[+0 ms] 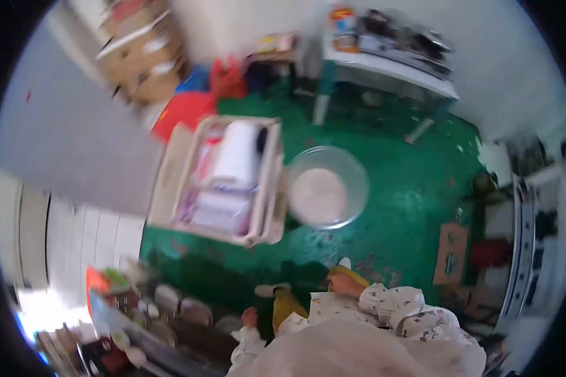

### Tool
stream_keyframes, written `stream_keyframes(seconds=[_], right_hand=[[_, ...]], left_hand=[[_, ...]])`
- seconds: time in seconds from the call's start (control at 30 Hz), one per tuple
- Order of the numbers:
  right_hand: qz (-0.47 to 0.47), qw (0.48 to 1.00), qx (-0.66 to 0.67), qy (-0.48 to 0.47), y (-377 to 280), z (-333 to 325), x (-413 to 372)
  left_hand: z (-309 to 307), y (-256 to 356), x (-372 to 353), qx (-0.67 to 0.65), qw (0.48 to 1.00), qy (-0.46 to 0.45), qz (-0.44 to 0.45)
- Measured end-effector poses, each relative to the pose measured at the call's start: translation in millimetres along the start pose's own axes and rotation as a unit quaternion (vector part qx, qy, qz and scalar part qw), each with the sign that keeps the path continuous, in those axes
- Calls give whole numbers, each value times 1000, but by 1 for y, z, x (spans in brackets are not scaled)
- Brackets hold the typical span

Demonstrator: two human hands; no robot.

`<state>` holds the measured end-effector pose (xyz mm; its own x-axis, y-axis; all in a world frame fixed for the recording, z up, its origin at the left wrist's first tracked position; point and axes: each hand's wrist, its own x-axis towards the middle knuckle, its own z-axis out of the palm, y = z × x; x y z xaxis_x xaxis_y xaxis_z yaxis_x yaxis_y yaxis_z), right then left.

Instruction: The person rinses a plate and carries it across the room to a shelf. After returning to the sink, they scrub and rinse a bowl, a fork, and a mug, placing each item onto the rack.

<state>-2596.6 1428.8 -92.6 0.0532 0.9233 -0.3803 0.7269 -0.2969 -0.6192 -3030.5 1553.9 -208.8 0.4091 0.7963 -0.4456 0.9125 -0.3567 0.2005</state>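
Note:
My left hand (pixel 249 317) hangs low beside my left leg, past a white patterned cuff, small and blurred. Over my right knee, near the yellow trouser leg, is my right hand (pixel 343 283); its fingers are smeared by motion, and nothing shows clearly in it. Ahead on the green floor stands a round clear tub (pixel 352 164) with a pale, whitish content low inside. Left of it is a cream storage bin (pixel 163 182), holding a white roll (pixel 236 151) and several packets. Neither hand touches the tub or the bin.
A white table (pixel 390 63) with a dark appliance stands at the back. Cardboard boxes (pixel 146 60) are stacked back left, near red and blue bags. A flat cardboard piece (pixel 451 253) lies right, beside a metal-edged unit (pixel 521 251). Cluttered shelving (pixel 188 336) is close on my left.

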Motion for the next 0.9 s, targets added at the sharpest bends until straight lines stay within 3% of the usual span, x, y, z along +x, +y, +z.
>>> stream_keyframes(seconds=[0.03, 0.07, 0.1, 0.13, 0.17, 0.2, 0.23, 0.3, 0.33, 0.37, 0.47, 0.5, 0.57, 0.67, 0.8, 0.9], right_hand=[[63, 998, 3, -23, 45, -17, -24], [128, 990, 10, -48, 81, -29, -53], [152, 988, 28, -22, 118, -37, -83], [186, 981, 58, 7, 151, -71, -101], [215, 973, 79, 39, 180, -89, -122], [236, 965, 93, 63, 210, -98, -140], [271, 953, 102, 89, 239, -111, -159], [318, 932, 124, 121, 295, -127, -194], [318, 939, 105, 75, 325, -143, -204], [320, 944, 74, 29, 294, -152, -193], [314, 942, 115, 39, 337, -225, -191], [321, 938, 119, 49, 356, -241, -181], [295, 926, 136, 195, 408, -263, -155], [329, 895, 211, 216, 439, -344, -153], [322, 867, 237, 296, 527, -369, -176], [447, 844, 191, 224, 583, -373, -226]], left_hand=[[-3, 10, 10, 98, 993, -6, 59], [-26, 36, 10, 218, 950, 109, 195], [-32, 58, 16, 256, 955, -86, 121], [-55, 78, 40, 295, 914, -276, 36], [-66, 101, 44, 220, 948, -108, 201], [-69, 119, 43, 182, 912, 77, 359], [-70, 162, 64, 160, 959, -129, 193], [-77, 246, 109, 129, 960, -202, 141], [-78, 284, 134, 116, 959, -214, 147], [-81, 286, 165, 103, 955, -232, 155], [-96, 397, 232, 94, 943, -260, 187], [-100, 436, 253, 98, 936, -271, 202], [-101, 515, 296, 112, 921, -296, 226], [-97, 632, 353, 154, 889, -336, 270], [-101, 805, 437, 230, 825, -369, 361], [-101, 955, 496, 301, 751, -359, 466]])
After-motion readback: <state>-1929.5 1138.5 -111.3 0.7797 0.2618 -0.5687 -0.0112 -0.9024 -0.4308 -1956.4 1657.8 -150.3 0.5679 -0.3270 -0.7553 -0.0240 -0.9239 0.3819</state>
